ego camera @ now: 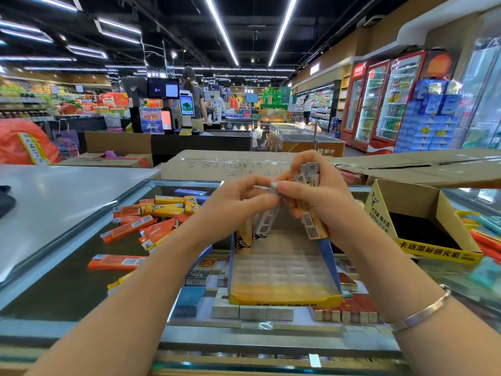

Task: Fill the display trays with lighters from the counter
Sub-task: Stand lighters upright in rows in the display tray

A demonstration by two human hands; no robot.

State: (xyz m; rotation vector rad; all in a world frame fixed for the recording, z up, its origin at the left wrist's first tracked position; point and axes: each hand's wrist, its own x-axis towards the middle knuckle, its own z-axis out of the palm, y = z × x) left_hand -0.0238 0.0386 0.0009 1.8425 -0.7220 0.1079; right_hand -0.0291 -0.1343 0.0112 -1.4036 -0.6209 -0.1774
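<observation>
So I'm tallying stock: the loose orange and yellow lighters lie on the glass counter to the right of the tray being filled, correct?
Not quite: the head view shows the loose orange and yellow lighters lying on the glass counter to the left of the tray being filled, not the right.

Yellow front strip of the open cardboard box (436, 252), right of frame, reads "卡塔国标明火机". The chest freezer (306, 145), centre background, carries "蒙牛". Handwriting on the flattened carton (230, 165) is illegible; lighter barcodes too small.
</observation>
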